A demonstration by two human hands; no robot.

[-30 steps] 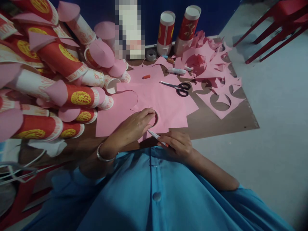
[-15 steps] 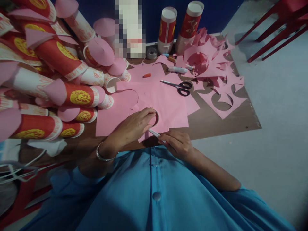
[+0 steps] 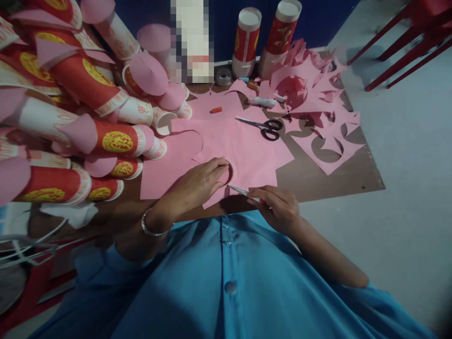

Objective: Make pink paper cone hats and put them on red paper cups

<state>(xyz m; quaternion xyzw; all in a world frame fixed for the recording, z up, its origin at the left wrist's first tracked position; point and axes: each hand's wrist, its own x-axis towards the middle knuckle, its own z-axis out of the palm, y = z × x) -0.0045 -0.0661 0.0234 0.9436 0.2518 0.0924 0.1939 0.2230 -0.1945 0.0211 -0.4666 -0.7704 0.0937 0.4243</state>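
Pink paper sheets (image 3: 247,150) lie overlapping on the brown table. A round ring (image 3: 231,173) rests on them near the front edge, and my left hand (image 3: 201,181) presses on it, its fingers closed over its left side. My right hand (image 3: 275,202) grips a white pen (image 3: 238,189), whose tip is at the ring's lower right rim. Black-handled scissors (image 3: 263,126) lie on the paper beyond my hands, blades pointing left. A small orange-red cap (image 3: 216,109) sits to their left.
Many paper-cup tubes with pink cones (image 3: 116,139) are piled on the left. Cut pink scraps (image 3: 328,146) lie at the right. Two cup stacks (image 3: 247,42), a tape roll (image 3: 223,76) and a glue stick (image 3: 262,101) are at the back. A red stool (image 3: 391,47) stands beyond.
My right hand has moved to the right with the pen, whose tip has passed from the ring's lower left to its lower right. My left hand has stayed on the ring.
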